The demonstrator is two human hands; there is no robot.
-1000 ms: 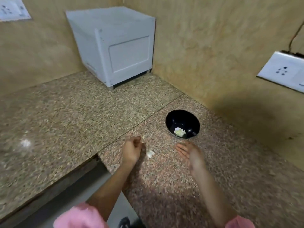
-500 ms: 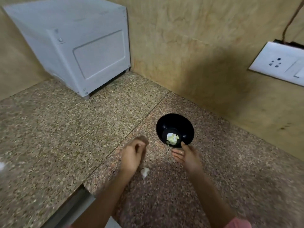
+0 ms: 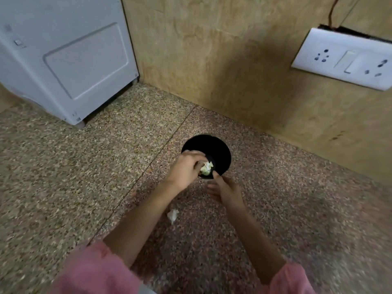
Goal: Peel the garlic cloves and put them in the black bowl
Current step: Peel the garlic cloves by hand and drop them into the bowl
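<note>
Left hand [image 3: 186, 169] first: half a second ago it sat curled on the counter [image 3: 84, 177], short of the bowl. From my screen I now see it over the near-left rim of the black bowl [image 3: 221, 152], with its fingers bent down into the bowl. Motion blur hides the fingertips, so I cannot tell whether they pinch a clove or have already let it go. Just beyond those tips, the pale garlic cloves [image 3: 206, 171] lie heaped in the bottom of the bowl. On my side of the wrist a scrap of white peel [image 3: 172, 215] lies on the counter, well clear of the bowl. To the right of the left hand, the right hand [image 3: 227, 190] has closed in from where it rested a moment ago. Its thumb now touches the bowl's near rim, and its fingers are loose and spread, gripping nothing. I read this as a delivery: a peeled clove going in while the right hand steadies the bowl. I see no unpeeled cloves near either hand, so the task looks close to done.
</note>
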